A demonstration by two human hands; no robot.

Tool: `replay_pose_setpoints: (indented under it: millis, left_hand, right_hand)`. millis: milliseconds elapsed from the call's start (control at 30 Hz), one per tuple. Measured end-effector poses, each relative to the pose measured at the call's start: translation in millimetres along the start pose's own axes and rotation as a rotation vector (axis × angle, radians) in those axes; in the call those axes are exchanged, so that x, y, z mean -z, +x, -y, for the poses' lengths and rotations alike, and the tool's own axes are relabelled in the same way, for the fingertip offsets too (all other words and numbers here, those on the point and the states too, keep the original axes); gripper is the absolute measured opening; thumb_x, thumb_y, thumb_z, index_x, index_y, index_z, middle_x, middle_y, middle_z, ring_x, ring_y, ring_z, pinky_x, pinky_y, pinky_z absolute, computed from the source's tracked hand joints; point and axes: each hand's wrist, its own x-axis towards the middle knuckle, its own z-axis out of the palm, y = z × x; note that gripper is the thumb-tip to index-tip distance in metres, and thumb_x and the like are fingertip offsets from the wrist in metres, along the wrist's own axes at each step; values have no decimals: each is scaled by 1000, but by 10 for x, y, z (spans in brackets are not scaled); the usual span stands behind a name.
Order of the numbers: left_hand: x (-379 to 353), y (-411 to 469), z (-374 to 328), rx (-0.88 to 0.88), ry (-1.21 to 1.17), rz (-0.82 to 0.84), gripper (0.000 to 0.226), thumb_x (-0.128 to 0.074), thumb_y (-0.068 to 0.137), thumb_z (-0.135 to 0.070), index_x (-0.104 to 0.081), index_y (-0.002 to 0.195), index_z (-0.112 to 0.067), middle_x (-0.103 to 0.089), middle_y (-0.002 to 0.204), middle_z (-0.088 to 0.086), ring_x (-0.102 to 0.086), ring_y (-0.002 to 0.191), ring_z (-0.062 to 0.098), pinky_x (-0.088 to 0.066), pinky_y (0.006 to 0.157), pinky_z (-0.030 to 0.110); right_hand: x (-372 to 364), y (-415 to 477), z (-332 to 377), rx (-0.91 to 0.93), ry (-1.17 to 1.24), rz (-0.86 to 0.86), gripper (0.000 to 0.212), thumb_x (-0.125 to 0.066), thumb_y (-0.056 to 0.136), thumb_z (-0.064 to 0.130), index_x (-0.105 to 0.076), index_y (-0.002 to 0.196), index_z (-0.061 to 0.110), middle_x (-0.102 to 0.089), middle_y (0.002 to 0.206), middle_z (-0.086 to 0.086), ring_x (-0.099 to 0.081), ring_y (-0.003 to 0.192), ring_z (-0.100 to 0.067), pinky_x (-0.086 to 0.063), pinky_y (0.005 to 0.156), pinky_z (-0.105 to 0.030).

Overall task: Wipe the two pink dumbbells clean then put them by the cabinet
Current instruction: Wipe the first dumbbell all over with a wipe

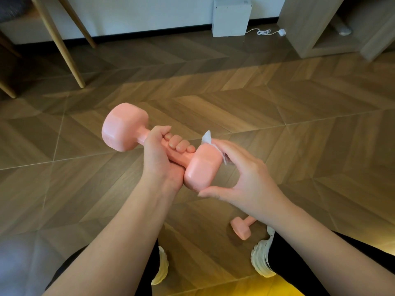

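My left hand (161,155) grips the handle of a pink dumbbell (125,130) held above the floor, one head pointing far left and the other near me. My right hand (241,171) presses a small white tissue (208,137) with its fingers against the near head (202,167), thumb under that head. A second pink dumbbell (241,228) lies on the floor by my right foot, partly hidden by my right forearm. The wooden cabinet (310,24) stands at the far right.
Wooden chair legs (64,50) stand at the far left. A white box (232,18) leans against the wall, with a white cable (265,32) beside it. My white shoes (261,259) rest on the herringbone wood floor (213,99).
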Motion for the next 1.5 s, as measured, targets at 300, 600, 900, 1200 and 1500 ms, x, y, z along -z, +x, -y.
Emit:
replay_pose_setpoints:
  millis: [300,600,900,1200,1500]
  left_hand:
    - [-17,-4,10,16,-17,-11,35,-45,90,-11,-30,59,-19,-23,46,-6,-27,35,12,-36,41,16]
    - [2,0,1,24,-13,-17,38,-44,90,-11,-30,56,-19,-23,45,-6,-26,35,11,-33,39,15]
    - [-16,-18,-9,18,-13,-10,38,-44,90,-11,-29,56,-19,-22,47,-6,-26,35,11,-32,38,13]
    - [-45,-33,24,-19,17,20,38,-45,90,-10,-32,55,-19,-23,47,-5,-26,36,13,-35,39,15]
    - [-76,-60,99,-40,109,125,44,-44,90,-11,-36,48,-20,-25,44,-5,-27,38,12,-35,41,19]
  right_hand:
    - [-25,-30,8,125,-88,-56,78,-87,73,33,-52,141,18,-50,147,9,-45,138,-6,-29,117,-57]
    - [8,-16,40,117,-115,-1,76,-85,73,35,-54,140,16,-53,145,7,-46,137,-5,-28,118,-57]
    - [29,-19,35,261,-193,-50,66,-86,75,26,-59,133,8,-52,146,-2,-47,139,-15,-28,117,-58]
    - [39,-17,151,-106,471,-192,25,-58,98,19,-66,122,15,-72,120,-1,-68,105,-13,-52,90,-33]
    - [37,46,95,-446,481,-99,56,-77,79,45,-56,130,39,-61,129,17,-56,118,8,-46,89,-10]
